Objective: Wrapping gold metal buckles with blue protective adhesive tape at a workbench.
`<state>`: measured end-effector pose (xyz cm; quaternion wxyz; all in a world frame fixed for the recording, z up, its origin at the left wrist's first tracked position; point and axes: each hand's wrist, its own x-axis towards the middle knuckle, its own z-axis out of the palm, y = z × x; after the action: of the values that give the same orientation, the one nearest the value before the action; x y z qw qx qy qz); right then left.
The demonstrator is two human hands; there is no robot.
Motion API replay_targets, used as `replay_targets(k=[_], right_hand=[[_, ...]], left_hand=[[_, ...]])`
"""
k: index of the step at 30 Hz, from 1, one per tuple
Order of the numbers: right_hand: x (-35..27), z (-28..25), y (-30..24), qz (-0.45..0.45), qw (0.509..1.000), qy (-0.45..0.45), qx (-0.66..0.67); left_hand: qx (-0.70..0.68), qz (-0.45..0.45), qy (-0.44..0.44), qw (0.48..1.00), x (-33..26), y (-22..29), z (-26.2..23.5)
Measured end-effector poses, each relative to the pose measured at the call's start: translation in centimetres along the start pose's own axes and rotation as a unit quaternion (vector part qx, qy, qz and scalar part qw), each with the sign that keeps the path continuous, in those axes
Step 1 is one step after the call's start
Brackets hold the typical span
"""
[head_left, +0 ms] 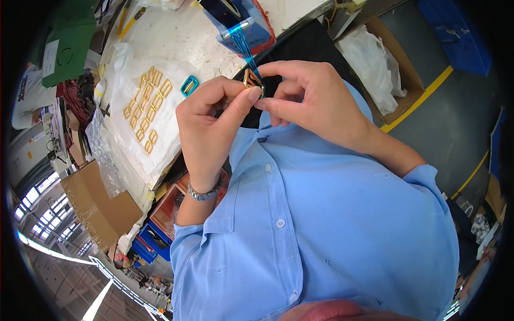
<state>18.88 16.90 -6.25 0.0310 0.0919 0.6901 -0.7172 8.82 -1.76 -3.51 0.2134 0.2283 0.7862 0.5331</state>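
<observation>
Between thumb and bent fingers, my left hand (206, 120) holds a small gold metal buckle (249, 79) in front of my chest. A strip of shiny blue film (243, 45) stretches from a blue tape dispenser (262, 33) down to the buckle. My right hand (321, 101) comes from the other side, its index fingertip on the film and its thumb tip by the buckle's lower edge; the exact grip is partly hidden. Left of my hands, a buckle with blue film on it (189, 85) lies on the table.
Several bare gold buckles (146, 107) lie in rows on a white sheet (124, 59) on the worktable (179, 32). A yellow-handled tool (131, 22) is at the far left. Cardboard boxes stand at left (101, 206) and right (399, 59), the right one holding white plastic.
</observation>
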Motion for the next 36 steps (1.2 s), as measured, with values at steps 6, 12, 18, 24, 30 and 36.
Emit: replay_targets(k=[6,12,18,24,30,36], right_hand=[[0.9,-0.2,1.5,-0.072,0.994,0.017,0.077],[2.1,0.3,3.7,-0.082,0.984,-0.002,0.159],[2.5,0.3,3.5,-0.074,0.986,0.007,0.152],[2.8,0.2,2.6,-0.064,0.991,0.040,0.107],[2.8,0.2,1.9,-0.091,0.993,0.050,0.056],[2.9,0.2,1.5,-0.087,0.992,0.047,0.082]], left_hand=[[-0.013,-0.016,-0.013,1.000,0.4,-0.1,-0.3],[-0.024,-0.052,-0.055,0.997,1.6,0.4,-1.0],[-0.028,-0.106,-0.103,0.989,3.5,0.8,-1.7],[-0.087,-0.163,-0.144,0.972,5.0,-0.1,-2.3],[-0.170,-0.189,-0.135,0.958,4.8,-0.9,-2.2],[-0.180,-0.161,-0.120,0.963,4.0,-0.8,-1.6]])
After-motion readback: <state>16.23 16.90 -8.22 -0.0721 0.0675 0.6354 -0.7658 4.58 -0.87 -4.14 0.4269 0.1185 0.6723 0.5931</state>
